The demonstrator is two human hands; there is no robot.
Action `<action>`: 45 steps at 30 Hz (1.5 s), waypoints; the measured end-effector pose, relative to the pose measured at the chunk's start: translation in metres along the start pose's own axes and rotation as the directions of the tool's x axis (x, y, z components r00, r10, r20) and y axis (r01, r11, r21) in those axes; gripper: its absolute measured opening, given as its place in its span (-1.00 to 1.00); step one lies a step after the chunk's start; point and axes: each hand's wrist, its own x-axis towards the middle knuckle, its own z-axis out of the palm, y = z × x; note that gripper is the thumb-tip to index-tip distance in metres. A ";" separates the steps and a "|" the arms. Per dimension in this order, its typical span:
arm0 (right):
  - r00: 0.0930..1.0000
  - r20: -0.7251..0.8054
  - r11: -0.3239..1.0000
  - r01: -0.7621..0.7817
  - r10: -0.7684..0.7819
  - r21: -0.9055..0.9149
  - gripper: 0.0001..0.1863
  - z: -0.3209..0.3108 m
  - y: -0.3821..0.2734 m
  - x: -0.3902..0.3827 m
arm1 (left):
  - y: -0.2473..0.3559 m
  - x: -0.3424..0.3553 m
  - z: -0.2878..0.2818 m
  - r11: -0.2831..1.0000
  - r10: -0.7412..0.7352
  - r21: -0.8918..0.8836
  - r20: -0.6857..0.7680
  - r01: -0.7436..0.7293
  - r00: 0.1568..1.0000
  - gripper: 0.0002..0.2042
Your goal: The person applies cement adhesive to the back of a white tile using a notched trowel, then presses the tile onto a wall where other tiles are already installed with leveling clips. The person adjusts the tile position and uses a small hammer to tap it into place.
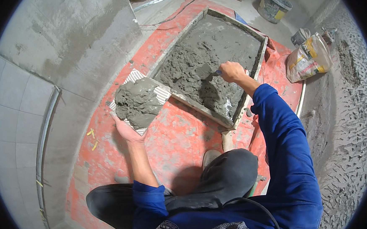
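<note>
My left hand [128, 130] is closed on the near edge of a white tile with a ribbed back [162, 94], holding it up beside the mortar tray. A thick heap of wet grey mortar [138, 102] covers most of that tile. Over the tray, my right hand [233, 71] grips the handle of a trowel, whose blade [203, 71] is smeared grey and touches the mortar. The shallow rectangular tray [205, 109] holds more mortar [187, 58], lumpy on the left and smoother toward the far side.
A red, mortar-stained sheet [182, 133] covers the floor. Farther back stand a grey bucket [275, 7], a smaller bucket [300, 37] and an opened bag [308, 58]. At left is a partly tiled wall [17, 117] with a metal strip [44, 143]; at right, a rough mortared wall [348, 166].
</note>
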 end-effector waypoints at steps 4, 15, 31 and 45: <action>0.994 -0.108 0.998 0.014 -0.021 -0.064 -0.78 0.000 0.012 -0.015 | -0.005 -0.001 0.005 0.996 0.033 0.084 -0.078 -0.027 0.996 -0.28; 0.955 -0.284 0.996 0.073 -0.086 -0.055 -0.67 -0.017 -0.025 -0.010 | -0.006 -0.001 0.008 0.977 0.072 0.207 -0.104 -0.049 0.992 -0.32; 0.975 0.026 0.973 0.223 -0.222 -0.063 -0.84 -0.022 -0.045 0.028 | -0.001 -0.004 0.003 0.993 0.018 0.112 0.073 -0.026 0.997 -0.33; 0.997 0.080 0.382 -0.075 0.002 0.921 -0.59 -0.015 0.010 -0.069 | -0.007 0.000 0.005 0.991 0.019 0.137 -0.097 -0.006 0.995 -0.32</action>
